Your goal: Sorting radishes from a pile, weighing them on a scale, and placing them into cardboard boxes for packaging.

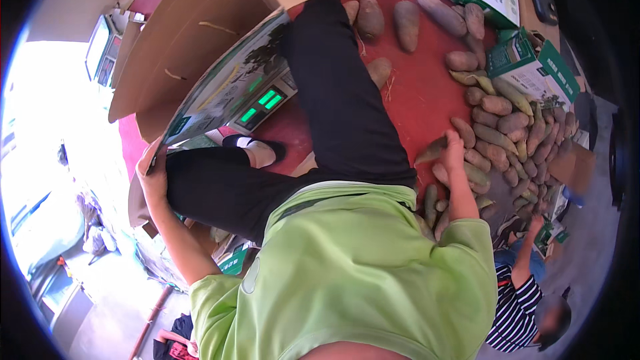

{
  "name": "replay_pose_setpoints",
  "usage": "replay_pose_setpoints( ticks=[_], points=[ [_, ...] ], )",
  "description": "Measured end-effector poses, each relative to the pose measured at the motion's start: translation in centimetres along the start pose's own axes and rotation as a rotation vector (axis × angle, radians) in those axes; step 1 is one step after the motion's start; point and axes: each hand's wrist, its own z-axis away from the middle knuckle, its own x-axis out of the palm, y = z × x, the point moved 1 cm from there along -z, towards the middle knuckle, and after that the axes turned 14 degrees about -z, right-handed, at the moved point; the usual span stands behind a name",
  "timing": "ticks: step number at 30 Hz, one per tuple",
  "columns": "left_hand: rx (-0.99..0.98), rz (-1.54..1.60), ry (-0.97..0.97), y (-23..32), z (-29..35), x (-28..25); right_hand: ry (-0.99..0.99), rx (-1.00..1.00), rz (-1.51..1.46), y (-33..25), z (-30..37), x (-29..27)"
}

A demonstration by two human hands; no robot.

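Observation:
My left hand (153, 177) is closed on the lower edge of a large cardboard box (180, 40), which stands tilted with its flaps spread open. A printed outer panel of the box faces my legs. My right hand (454, 149) reaches to the pile on my right, its fingers closed on a long brownish-green root vegetable (431, 151). Beside that hand lies a heap of root vegetables (497, 153), mostly earth-brown and some greener. Larger root vegetables (405, 25) are scattered farther off on the red surface.
A weighing scale with a lit green display (263, 105) sits between my legs and the box. Green and white cartons (533, 70) stand at the far right. A person in a striped shirt (517, 310) is at the lower right, another person (177, 340) at the lower left.

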Motion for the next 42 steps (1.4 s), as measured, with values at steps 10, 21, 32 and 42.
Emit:
replay_pose_setpoints(
  ticks=[10, 21, 32, 42],
  points=[
    [0.069, 0.08, 0.003, 2.2, -0.2, -0.6, 0.422, -0.488, -0.41, -21.1, -11.6, -13.8],
    [0.086, 0.074, -0.001, 1.8, 0.0, -0.5, 0.126, -0.865, -1.132, -44.6, -11.5, -15.5],
    [0.107, 0.038, -0.022, 1.1, -0.1, 0.2, 0.049, -0.958, -0.754, -49.2, -13.1, -1.5],
    [0.163, -0.105, -0.055, -4.0, -0.1, 0.7, 0.009, -0.269, -0.559, -17.6, -14.0, -3.3]
  ],
)
